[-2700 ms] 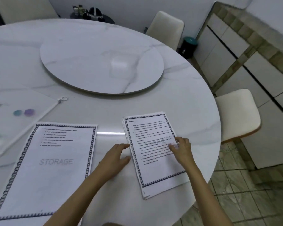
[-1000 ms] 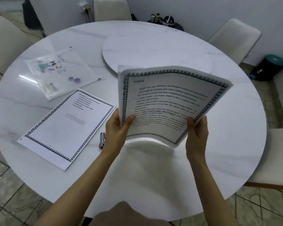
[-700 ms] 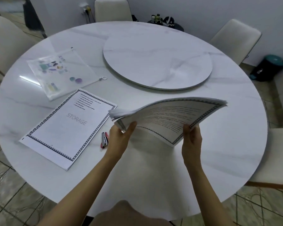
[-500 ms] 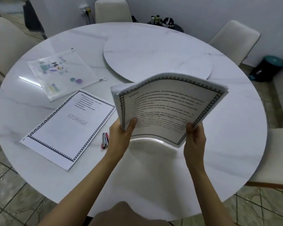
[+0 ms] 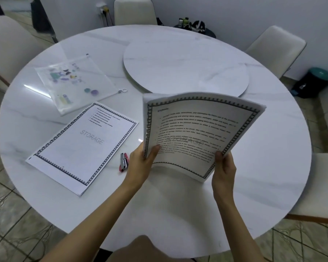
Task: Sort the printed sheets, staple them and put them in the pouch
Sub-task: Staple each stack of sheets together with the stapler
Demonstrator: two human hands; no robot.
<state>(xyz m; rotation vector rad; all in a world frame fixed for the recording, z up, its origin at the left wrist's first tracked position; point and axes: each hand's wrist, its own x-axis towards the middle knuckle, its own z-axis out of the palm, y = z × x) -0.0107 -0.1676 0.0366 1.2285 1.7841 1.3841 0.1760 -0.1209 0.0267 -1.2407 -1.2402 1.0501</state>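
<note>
I hold a stack of printed sheets (image 5: 197, 129) upright above the table, its bordered text page facing me and bowed. My left hand (image 5: 140, 163) grips its lower left edge, thumb on the page. My right hand (image 5: 223, 167) grips its lower right corner. A second stack with a "STORAGE" watermark (image 5: 83, 146) lies flat on the table to the left. A small pink stapler (image 5: 123, 162) lies between that stack and my left hand. The clear zip pouch (image 5: 74, 84) with coloured prints lies farther left and back.
The round white marble table (image 5: 273, 167) carries a raised turntable (image 5: 186, 67) at its middle. Cream chairs (image 5: 276, 46) stand around it. A dark bin with a teal lid (image 5: 312, 82) sits on the floor at the right. My knee (image 5: 140, 248) shows at the bottom.
I lifted the right-hand stack off the table with both hands. It tipped flat, then rose upright again; it now stands a little lower and to the right.
</note>
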